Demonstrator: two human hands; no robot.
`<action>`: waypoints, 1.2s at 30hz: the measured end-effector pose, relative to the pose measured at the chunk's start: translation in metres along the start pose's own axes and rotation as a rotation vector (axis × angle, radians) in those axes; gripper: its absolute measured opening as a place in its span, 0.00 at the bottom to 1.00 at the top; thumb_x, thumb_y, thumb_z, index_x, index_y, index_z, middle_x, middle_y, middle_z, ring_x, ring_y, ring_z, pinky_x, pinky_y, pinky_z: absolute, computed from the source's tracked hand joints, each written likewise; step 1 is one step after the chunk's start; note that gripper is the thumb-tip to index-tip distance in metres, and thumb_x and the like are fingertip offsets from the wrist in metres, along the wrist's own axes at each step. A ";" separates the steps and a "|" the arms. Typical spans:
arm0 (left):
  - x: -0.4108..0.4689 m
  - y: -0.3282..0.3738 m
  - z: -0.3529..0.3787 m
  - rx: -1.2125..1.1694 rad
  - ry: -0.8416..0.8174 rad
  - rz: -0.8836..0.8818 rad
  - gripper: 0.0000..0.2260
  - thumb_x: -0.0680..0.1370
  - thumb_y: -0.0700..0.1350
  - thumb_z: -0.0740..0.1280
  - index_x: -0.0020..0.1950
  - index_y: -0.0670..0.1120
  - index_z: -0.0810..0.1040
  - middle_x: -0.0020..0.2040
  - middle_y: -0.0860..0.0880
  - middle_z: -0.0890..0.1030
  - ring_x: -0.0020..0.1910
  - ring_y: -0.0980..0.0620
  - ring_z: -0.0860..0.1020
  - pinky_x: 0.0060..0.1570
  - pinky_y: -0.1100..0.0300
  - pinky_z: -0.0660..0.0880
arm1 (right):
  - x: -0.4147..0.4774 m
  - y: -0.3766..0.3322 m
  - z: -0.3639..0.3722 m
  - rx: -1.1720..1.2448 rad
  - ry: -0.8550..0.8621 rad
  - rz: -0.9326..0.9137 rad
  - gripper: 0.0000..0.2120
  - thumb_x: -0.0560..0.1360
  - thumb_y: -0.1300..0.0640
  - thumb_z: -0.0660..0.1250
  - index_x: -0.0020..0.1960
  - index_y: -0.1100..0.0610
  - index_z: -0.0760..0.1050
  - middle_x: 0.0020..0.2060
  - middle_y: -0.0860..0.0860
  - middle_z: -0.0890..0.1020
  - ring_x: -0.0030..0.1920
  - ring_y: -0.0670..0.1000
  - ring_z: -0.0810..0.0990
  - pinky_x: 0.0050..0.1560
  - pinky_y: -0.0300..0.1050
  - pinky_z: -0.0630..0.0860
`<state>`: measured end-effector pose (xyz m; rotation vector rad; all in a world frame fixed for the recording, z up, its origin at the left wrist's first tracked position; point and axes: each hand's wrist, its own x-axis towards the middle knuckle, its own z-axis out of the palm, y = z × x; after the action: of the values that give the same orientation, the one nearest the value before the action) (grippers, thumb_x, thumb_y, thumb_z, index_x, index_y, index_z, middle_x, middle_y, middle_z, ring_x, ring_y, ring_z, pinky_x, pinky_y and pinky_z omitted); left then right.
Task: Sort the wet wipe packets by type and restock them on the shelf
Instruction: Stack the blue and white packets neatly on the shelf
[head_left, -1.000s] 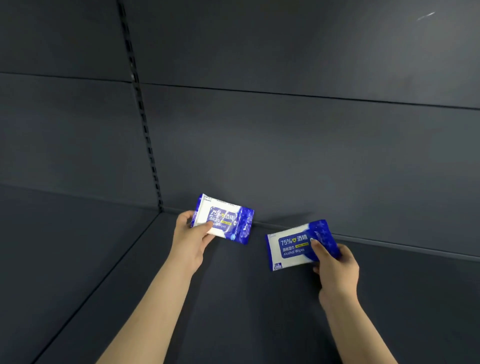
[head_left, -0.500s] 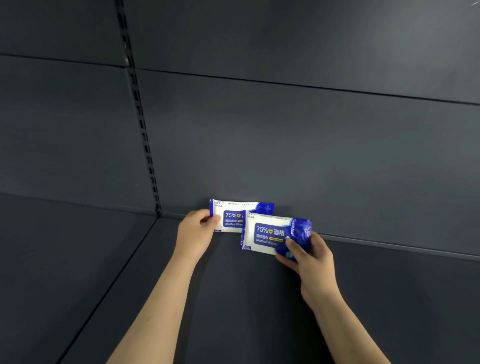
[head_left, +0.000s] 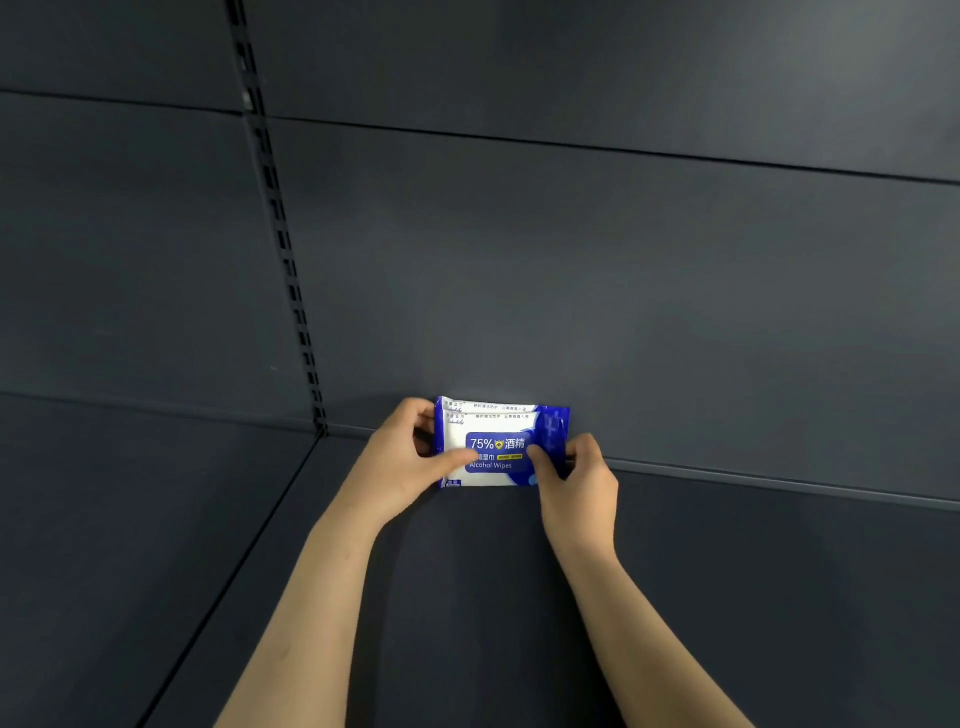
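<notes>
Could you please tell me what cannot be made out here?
Face of the rear packet: head view, hidden by the front packet.
Front label's ends: covered by the left hand and right hand.
Top-edge print: too small to read.
Front of the shelf: cut off at the frame's bottom.

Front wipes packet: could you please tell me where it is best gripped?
Probably by its short ends, from either side: the front packet stands on its long edge, flat against the rear packet, so its back is blocked.
</notes>
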<state>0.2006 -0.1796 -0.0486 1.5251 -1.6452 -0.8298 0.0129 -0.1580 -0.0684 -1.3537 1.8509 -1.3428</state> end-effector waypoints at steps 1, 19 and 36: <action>0.000 -0.001 0.000 0.054 -0.015 0.013 0.20 0.72 0.51 0.75 0.59 0.54 0.70 0.52 0.60 0.78 0.44 0.62 0.79 0.38 0.69 0.71 | 0.000 0.001 -0.001 0.009 -0.008 0.000 0.12 0.78 0.53 0.70 0.42 0.53 0.67 0.38 0.43 0.77 0.38 0.45 0.78 0.34 0.39 0.72; 0.008 -0.008 0.011 0.160 0.075 0.001 0.16 0.76 0.51 0.72 0.57 0.47 0.72 0.52 0.55 0.79 0.46 0.58 0.78 0.40 0.66 0.72 | 0.015 0.012 -0.011 0.007 0.018 -0.030 0.13 0.72 0.50 0.76 0.47 0.49 0.73 0.42 0.42 0.80 0.42 0.39 0.79 0.40 0.33 0.72; -0.081 0.044 0.036 -0.200 0.293 -0.018 0.12 0.77 0.50 0.71 0.57 0.50 0.76 0.54 0.54 0.79 0.48 0.60 0.77 0.46 0.63 0.70 | -0.047 0.024 -0.152 0.223 0.054 0.089 0.13 0.79 0.46 0.66 0.59 0.52 0.78 0.52 0.41 0.82 0.53 0.36 0.78 0.55 0.36 0.73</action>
<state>0.1492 -0.0963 -0.0372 1.4455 -1.2985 -0.7185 -0.1019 -0.0499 -0.0362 -1.1186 1.7154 -1.5017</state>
